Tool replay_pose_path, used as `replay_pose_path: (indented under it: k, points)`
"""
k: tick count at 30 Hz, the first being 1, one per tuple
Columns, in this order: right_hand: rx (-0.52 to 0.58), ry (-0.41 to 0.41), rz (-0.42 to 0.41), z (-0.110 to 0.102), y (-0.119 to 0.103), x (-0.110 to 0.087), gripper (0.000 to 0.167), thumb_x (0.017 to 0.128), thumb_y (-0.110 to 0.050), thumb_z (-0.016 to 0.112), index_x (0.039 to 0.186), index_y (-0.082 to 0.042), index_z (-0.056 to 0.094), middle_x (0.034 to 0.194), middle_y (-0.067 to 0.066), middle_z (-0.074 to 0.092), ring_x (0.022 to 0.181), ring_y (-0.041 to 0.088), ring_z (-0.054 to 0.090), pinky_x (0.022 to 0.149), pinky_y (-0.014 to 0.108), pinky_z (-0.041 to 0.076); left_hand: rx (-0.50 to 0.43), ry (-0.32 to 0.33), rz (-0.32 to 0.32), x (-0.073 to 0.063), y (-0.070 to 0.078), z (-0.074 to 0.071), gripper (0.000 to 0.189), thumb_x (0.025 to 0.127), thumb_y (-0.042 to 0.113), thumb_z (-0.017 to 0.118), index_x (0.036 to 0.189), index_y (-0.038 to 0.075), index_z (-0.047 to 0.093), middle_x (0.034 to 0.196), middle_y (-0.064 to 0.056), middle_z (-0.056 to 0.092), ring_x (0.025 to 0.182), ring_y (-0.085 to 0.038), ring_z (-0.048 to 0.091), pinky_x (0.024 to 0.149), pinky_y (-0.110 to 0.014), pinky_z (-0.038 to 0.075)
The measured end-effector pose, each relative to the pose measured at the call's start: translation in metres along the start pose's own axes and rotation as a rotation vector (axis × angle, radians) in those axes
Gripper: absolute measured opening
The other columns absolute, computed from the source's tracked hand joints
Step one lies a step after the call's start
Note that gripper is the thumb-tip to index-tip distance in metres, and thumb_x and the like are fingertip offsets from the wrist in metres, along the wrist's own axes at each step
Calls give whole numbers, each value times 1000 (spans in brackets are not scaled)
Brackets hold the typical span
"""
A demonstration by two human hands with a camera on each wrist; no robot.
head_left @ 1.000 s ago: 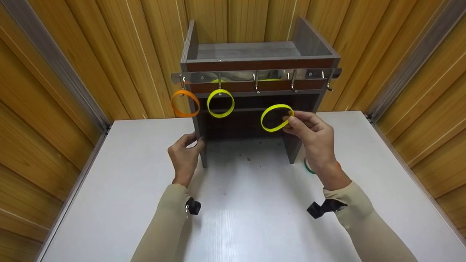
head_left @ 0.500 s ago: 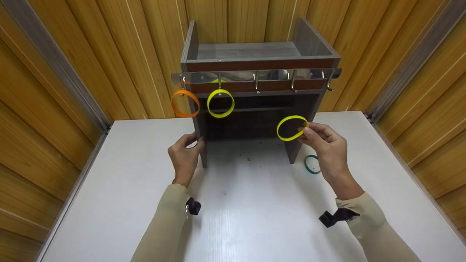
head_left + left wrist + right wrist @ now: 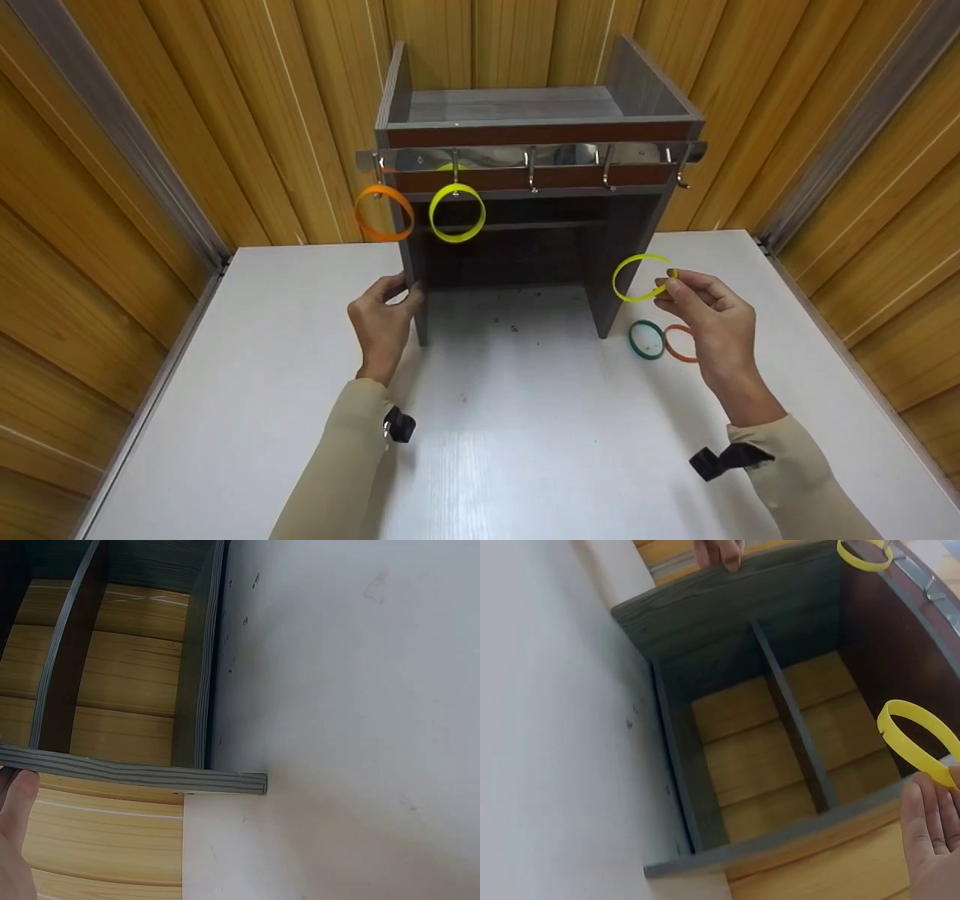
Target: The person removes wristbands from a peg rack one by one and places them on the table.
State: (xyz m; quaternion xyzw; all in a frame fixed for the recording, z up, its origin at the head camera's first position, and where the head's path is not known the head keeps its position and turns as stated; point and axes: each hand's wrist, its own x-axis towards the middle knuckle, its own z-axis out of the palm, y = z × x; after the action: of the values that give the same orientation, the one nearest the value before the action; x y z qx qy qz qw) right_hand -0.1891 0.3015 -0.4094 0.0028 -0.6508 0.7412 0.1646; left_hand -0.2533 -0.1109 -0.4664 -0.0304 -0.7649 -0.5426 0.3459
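Note:
My right hand (image 3: 718, 322) pinches a yellow silicone wristband (image 3: 615, 281) between thumb and fingers, in the air just right of the grey shelf unit. The right wrist view also has this band (image 3: 907, 744), at its right side. With thumb and fingers on either side, my left hand (image 3: 382, 322) grips the unit's left side panel (image 3: 418, 319). In the left wrist view only part of the hand (image 3: 13, 832) shows, against the panel (image 3: 150, 774). An orange wristband (image 3: 359, 217) hangs on the leftmost hook, and another yellow wristband (image 3: 434, 217) on the hook beside it.
A metal hook rail (image 3: 495, 156) runs across the unit's front; its other hooks, such as the middle one (image 3: 532, 171), carry no band. On the white table (image 3: 510, 420), a teal wristband (image 3: 633, 343) lies beside an orange-red one (image 3: 670, 351). Wood-patterned walls (image 3: 150, 150) surround the table.
My right hand has moved right and down, away from the hooks, with the yellow wristband. The wristbands on the table have come into fuller view. My left hand stays on the panel.

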Motion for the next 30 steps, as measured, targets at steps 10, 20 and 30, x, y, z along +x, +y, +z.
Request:
replay_pose_path:
  k: [10, 20, 30]
  points:
    - [79, 42, 1, -40, 8, 2, 31, 97, -6, 77, 122, 10, 68, 108, 12, 77, 94, 21, 77, 89, 32, 60, 1, 10, 18, 0, 0, 1, 16, 83, -6, 83, 98, -3, 81, 96, -14, 80, 90, -28, 79, 76, -46, 64]
    - [147, 125, 46, -75, 22, 10, 28, 94, 0, 79, 118, 11, 70, 104, 12, 79, 88, 19, 78, 86, 31, 60, 1, 12, 20, 0, 0, 1, 16, 83, -6, 82, 99, -3, 81, 96, -14, 80, 90, -28, 79, 78, -47, 64]
    - [182, 192, 147, -102, 39, 16, 24, 92, 1, 81, 114, 5, 73, 101, 11, 79, 87, 18, 79, 83, 30, 61, -23, 13, 28, 0, 0, 0, 15, 83, -7, 81, 98, -4, 81, 95, -14, 80, 89, -28, 79, 78, -56, 63]
